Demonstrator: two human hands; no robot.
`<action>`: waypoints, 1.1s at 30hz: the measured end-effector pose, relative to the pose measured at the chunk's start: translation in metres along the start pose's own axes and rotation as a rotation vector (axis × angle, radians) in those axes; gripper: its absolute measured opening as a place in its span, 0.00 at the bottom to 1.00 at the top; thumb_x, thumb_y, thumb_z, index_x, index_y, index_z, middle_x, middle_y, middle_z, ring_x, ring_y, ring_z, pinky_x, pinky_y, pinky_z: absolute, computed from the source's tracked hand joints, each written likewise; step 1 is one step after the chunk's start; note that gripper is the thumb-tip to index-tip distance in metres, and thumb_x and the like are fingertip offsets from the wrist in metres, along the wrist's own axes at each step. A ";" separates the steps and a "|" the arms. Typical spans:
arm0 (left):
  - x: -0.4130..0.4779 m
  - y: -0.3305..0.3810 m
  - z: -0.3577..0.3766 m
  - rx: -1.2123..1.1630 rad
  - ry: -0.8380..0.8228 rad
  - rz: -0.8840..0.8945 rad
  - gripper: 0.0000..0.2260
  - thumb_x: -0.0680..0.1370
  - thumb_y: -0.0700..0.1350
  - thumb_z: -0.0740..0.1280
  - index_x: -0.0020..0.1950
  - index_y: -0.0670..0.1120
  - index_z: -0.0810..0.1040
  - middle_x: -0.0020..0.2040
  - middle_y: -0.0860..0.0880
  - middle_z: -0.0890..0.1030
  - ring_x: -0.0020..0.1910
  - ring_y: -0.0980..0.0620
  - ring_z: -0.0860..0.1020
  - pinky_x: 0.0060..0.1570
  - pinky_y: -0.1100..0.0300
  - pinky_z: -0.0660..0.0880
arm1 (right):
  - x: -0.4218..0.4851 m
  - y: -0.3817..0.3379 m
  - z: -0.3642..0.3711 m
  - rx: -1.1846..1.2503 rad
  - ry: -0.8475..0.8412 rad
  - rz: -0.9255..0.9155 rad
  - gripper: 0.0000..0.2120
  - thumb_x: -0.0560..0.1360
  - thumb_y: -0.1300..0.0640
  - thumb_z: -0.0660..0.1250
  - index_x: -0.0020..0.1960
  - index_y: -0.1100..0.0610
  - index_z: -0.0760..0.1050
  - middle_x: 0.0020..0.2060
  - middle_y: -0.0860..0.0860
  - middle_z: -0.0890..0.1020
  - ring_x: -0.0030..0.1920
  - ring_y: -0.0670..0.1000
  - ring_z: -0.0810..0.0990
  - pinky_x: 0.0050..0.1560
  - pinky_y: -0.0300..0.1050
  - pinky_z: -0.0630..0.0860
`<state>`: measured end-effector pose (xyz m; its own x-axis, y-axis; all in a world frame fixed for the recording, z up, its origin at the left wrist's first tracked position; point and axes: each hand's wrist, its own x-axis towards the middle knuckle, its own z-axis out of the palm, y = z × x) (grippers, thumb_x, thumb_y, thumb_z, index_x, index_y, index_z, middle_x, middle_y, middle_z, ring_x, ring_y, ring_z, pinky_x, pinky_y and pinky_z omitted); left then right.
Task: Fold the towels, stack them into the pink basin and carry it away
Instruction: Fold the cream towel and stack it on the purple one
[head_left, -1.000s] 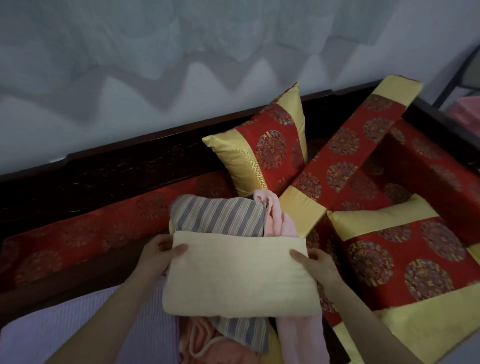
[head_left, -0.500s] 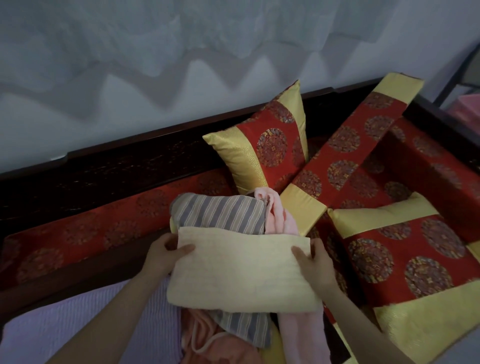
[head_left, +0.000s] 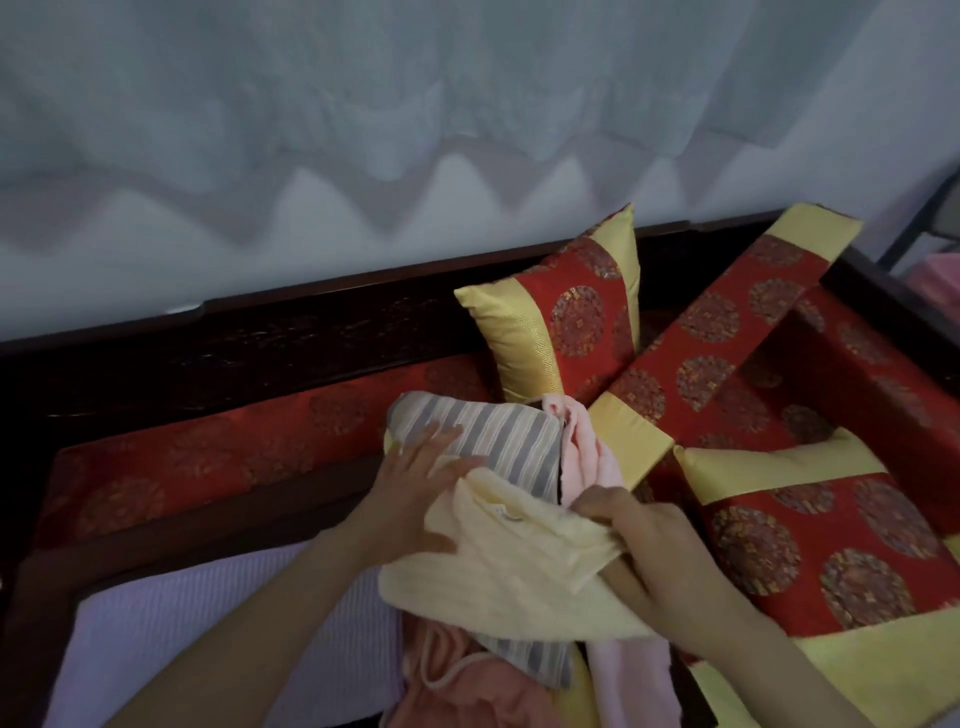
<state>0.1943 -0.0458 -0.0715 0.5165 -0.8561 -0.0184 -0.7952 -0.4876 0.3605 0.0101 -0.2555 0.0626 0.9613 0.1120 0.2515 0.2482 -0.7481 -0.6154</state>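
Working left to right across the head view: a lavender ribbed cloth (head_left: 223, 639) lay at your lower left on the dark wooden couch frame (head_left: 311, 332), with a red seat cushion (head_left: 208, 467) behind it.

Your left hand (head_left: 410, 493) rested flat, fingers spread apart, partly on the grey striped towel (head_left: 493, 441) and partly on the upper left edge of the cream towel (head_left: 509, 566) — pressing rather than gripping, thumb lying along the cream edge.

The cream towel sat mid-frame on top of the pile, folded over on itself, its right side gathered and lifted. Under it showed more striped cloth, a peach towel with a cord (head_left: 452, 686) and a pale pink towel (head_left: 587, 447) that ran up beside the striped one.

Your right hand (head_left: 639, 525) had its fingers closed together on the cream towel's right corner, the cloth bunched beneath the palm.

Further right stood the red-and-gold cushions (head_left: 566, 322). The pink basin was not identifiable in this view; something pink showed at the far right edge, too small to tell.

Judgement — the cream towel should have handled as light, soft and limp, with no stiffness to hold a fold unaided. Best taken at two corners or along a folded edge; a single-point hold would let it sag and unfold. Not slippery, not fragile.
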 end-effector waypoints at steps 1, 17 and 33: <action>0.002 -0.004 -0.008 -0.032 -0.015 -0.007 0.39 0.64 0.60 0.73 0.70 0.62 0.58 0.77 0.53 0.53 0.75 0.55 0.42 0.71 0.41 0.43 | 0.007 -0.008 -0.006 0.012 0.026 -0.012 0.08 0.79 0.46 0.56 0.54 0.48 0.68 0.35 0.39 0.74 0.29 0.42 0.71 0.28 0.45 0.69; -0.246 -0.042 -0.075 -1.905 0.412 -0.984 0.28 0.71 0.65 0.63 0.64 0.47 0.76 0.59 0.43 0.80 0.59 0.42 0.77 0.57 0.45 0.72 | 0.051 -0.039 0.112 0.791 0.217 0.884 0.09 0.77 0.50 0.65 0.56 0.49 0.76 0.48 0.49 0.84 0.47 0.48 0.82 0.42 0.40 0.77; -0.337 -0.102 -0.028 -1.132 0.555 -1.188 0.06 0.76 0.35 0.62 0.52 0.41 0.73 0.50 0.37 0.78 0.45 0.42 0.76 0.43 0.50 0.72 | 0.067 -0.033 0.281 0.491 0.155 0.857 0.08 0.77 0.58 0.67 0.53 0.58 0.71 0.44 0.53 0.80 0.43 0.49 0.79 0.50 0.44 0.74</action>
<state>0.1098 0.2971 -0.0763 0.8395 0.1271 -0.5283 0.5434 -0.1966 0.8161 0.0999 -0.0398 -0.1098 0.8211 -0.4520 -0.3487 -0.4665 -0.1793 -0.8661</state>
